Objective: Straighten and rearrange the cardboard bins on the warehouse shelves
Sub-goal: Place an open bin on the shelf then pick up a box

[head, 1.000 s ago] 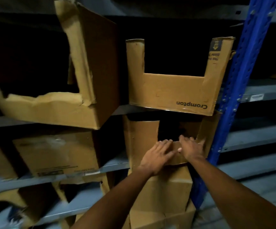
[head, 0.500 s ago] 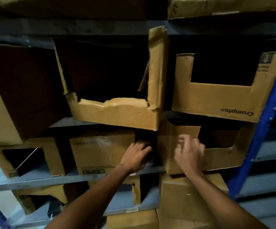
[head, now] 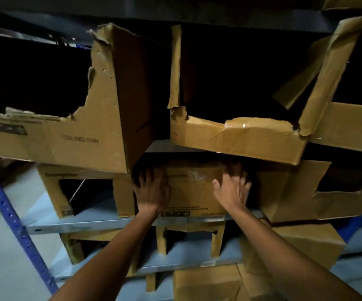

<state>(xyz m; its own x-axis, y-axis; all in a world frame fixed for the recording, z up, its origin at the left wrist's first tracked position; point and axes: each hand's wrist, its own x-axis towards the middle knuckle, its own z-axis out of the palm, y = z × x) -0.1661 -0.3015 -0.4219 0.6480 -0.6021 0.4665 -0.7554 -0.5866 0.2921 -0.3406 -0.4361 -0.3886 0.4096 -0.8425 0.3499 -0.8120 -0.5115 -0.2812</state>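
Hands press one closed cardboard bin (head: 194, 187) on the middle shelf (head: 93, 222): left hand (head: 153, 190) flat, fingers straight; right hand (head: 232, 190) blurred, seemingly spread. Two torn bins (head: 67, 140) (head: 238, 137) sit above.

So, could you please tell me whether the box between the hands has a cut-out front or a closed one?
Closed. The box shows an unbroken printed cardboard face, unlike the cut-out bin beside it. The left hand and right hand rest on its sides.
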